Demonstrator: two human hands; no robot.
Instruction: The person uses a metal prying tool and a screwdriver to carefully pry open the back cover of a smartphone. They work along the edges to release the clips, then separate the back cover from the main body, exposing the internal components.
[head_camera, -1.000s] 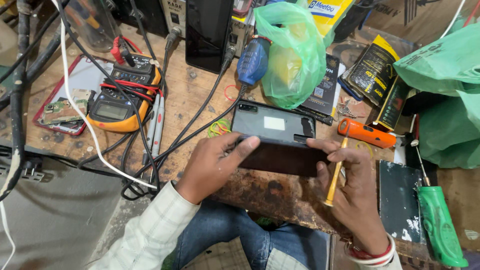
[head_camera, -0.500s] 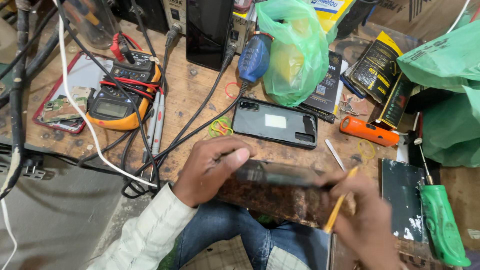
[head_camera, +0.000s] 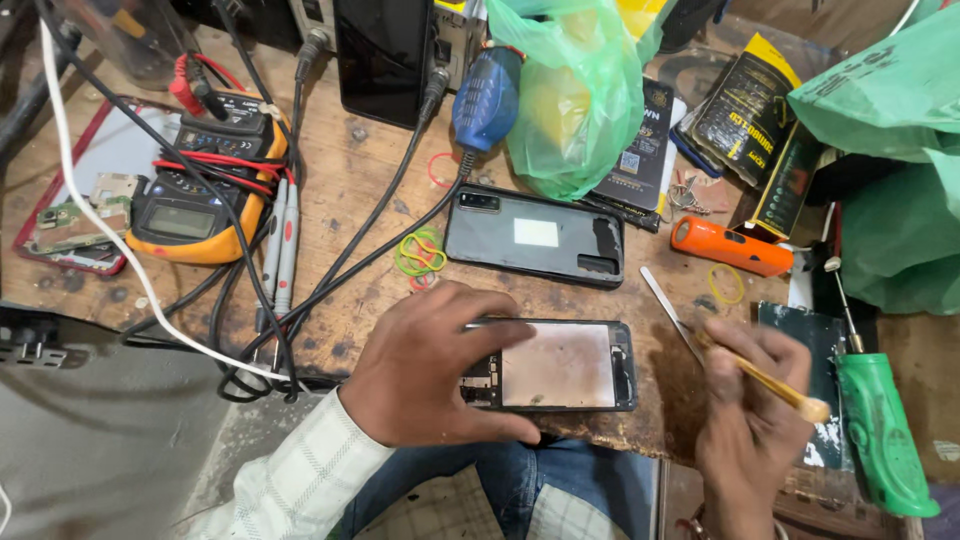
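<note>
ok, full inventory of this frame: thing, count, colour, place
opened phone: 1, black frame with pinkish inner panel, bench front edge
back cover: 1, dark grey, bench centre
multimeter: 1, yellow and black, left
rubber bands: several, yellow, green and red, left of the back cover
plastic bag: 1, green, top centre
orange tool: 1, right of the back cover
screwdriver: 1, green handle, far right
tweezers: 1, metal, by right hand
left hand: holds the opened phone
right hand: holds thin yellow stick
</note>
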